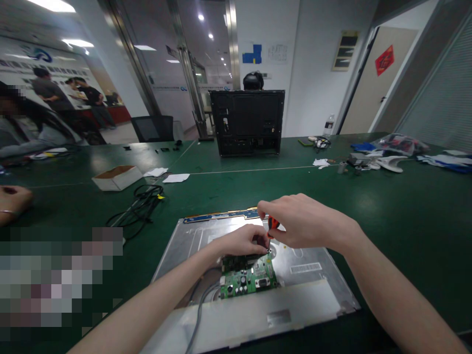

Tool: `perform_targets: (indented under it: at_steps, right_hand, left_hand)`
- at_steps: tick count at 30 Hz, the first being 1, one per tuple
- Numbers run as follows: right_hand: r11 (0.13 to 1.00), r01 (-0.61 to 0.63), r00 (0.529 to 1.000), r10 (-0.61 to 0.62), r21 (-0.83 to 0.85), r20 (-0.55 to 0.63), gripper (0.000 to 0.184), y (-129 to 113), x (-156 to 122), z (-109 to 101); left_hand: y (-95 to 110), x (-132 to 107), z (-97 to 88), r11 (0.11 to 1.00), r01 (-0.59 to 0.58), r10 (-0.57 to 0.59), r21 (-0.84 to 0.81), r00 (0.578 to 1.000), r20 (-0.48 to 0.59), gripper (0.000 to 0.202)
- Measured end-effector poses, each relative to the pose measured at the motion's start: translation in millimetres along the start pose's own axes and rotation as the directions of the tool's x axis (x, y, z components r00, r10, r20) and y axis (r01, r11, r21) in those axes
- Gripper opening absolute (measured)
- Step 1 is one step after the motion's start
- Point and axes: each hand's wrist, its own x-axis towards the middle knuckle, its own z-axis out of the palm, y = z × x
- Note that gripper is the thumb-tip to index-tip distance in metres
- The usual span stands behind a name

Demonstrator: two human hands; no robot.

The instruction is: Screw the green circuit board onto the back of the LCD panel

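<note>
My right hand (295, 221) is closed round the red and black handle of a screwdriver (273, 224). The shaft points down to the upper right corner of a green circuit board (245, 279). Close to the screwdriver's tip, my left hand (245, 240) has its thumb and fingers curled together; what they pinch, if anything, is hidden. Beneath both hands lies a flat silver metal display panel (306, 255), and the board sits on it. A narrow blue board strip (221, 215) runs along the panel's far edge. A grey cable (199, 314) curves over the near left part.
A black monitor housing (249, 118) stands upright farther back on the green table (236, 189). On the left are coiled black cables (142, 209) and an open white box (118, 179). Another person's hand (13, 201) rests at the left edge. Plastic bags (401, 144) lie on the right.
</note>
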Motion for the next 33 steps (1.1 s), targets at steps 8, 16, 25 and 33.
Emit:
perform_targets:
  at_steps: [8,16,25,33]
  right_hand:
    - [0.994,-0.06,0.998,0.057,-0.09,-0.035,0.019,-0.1,3.2,0.7]
    - [1.0,0.007,1.0,-0.007,-0.024,-0.011,0.022,-1.4,1.4,-0.5]
    - [0.997,-0.04,0.999,0.037,-0.069,-0.039,0.018,2.4,3.9,2.4]
    - [0.999,0.026,0.999,-0.027,-0.018,-0.041,0.023,0.8,0.3,1.2]
  left_hand:
    - [4.5,-2.0,0.3,1.0,-0.009,0.008,-0.027,1.0,-0.015,0.009]
    - [-0.2,-0.1,-0.2,1.0,0.019,-0.019,-0.009,1.0,-0.008,0.006]
    - [3.6,-1.7,0.5,1.0,0.002,-0.003,-0.016,1.0,-0.029,0.009]
    - [3.3,-0.1,-0.7,1.0,-0.009,0.009,-0.021,1.0,-0.002,0.004]
